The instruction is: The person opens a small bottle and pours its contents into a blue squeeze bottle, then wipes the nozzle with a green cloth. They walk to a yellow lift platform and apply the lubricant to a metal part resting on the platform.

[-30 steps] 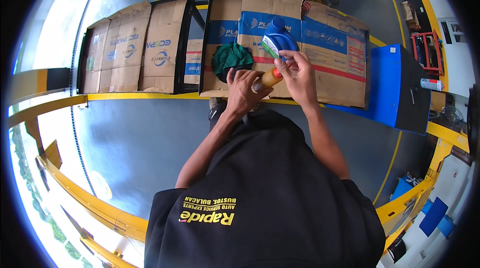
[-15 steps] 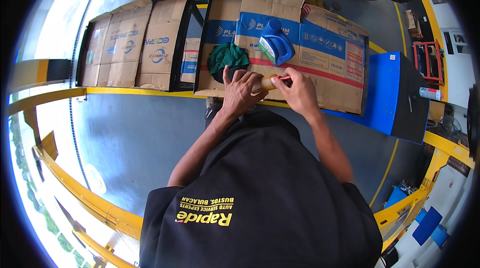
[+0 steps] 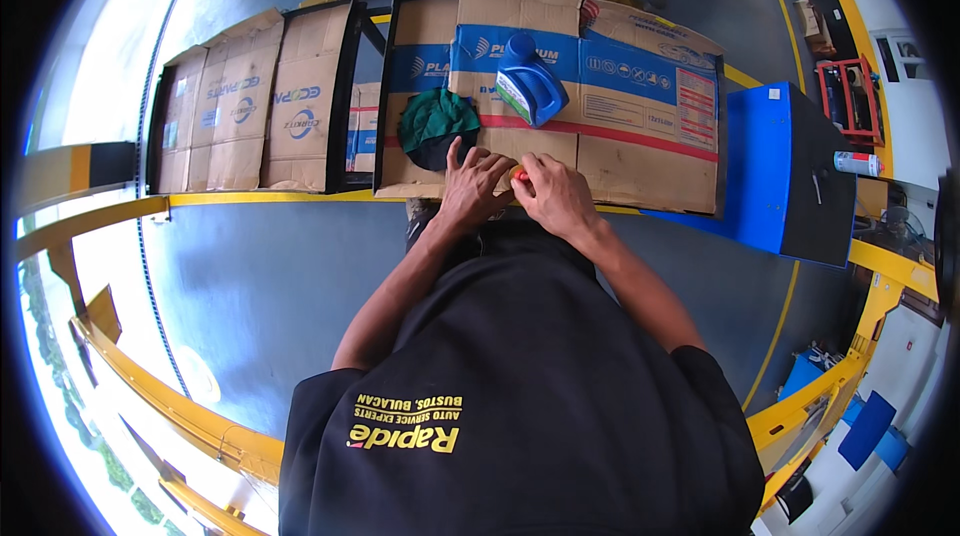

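Over the near edge of the cardboard-covered surface, left of that edge's middle, a small amber bottle with a red cap is held between two bare hands, most of it hidden by them. The left hand has its thumb and lower fingers closed around the bottle's body, while one finger points up, clear of it. The right hand has its fingers drawn together in a pinch at the red cap; how tightly they press cannot be told.

Just beyond the left hand, toward the left edge of the surface, lies a crumpled green cloth, with a dark rounded patch at its near side. Farther in, toward the far edge, is a blue plastic jug with a blue cap, a moulded handle and a white-and-green label.

Past the surface's left edge, across a gap, is a second cardboard-lined section with a dark frame. Off the right edge is a blue cabinet with a black panel, and beyond it a spray can and a red rack.
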`<state>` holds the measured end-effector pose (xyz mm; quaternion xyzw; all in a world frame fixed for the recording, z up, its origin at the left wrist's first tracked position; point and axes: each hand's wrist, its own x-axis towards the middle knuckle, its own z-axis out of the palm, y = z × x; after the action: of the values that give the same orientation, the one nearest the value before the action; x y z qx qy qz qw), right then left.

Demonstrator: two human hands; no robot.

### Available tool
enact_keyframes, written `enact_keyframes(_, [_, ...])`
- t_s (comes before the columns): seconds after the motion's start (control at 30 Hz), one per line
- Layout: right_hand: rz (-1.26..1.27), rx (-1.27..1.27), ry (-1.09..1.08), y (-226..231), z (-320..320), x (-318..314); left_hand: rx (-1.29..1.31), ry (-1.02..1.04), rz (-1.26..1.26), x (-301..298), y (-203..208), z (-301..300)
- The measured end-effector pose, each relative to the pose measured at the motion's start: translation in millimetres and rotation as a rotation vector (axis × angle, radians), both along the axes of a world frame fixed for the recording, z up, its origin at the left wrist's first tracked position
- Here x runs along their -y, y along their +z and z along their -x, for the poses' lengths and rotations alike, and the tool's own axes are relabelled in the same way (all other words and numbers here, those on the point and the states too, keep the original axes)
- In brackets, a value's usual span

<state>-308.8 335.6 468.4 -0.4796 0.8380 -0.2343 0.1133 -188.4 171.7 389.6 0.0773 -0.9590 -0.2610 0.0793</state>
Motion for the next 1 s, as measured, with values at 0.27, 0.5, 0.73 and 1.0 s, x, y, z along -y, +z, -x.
enact_keyframes(0.27, [0.071, 0.021, -0.328, 57, 12, 11, -0.098, 0.061, 0.053, -9, 63, 18])
enact_keyframes(0.5, [0.137, -0.077, -0.512, 58, 10, 10, -0.18, 0.074, 0.051, -23, 82, 23])
enact_keyframes(0.73, [0.317, -0.073, -0.377, 104, 10, -4, -0.223, -0.023, -0.007, -18, 134, 21])
enact_keyframes(1.0, [0.462, -0.247, 0.089, 150, 19, -26, -0.031, -0.423, -0.205, 12, 181, 27])
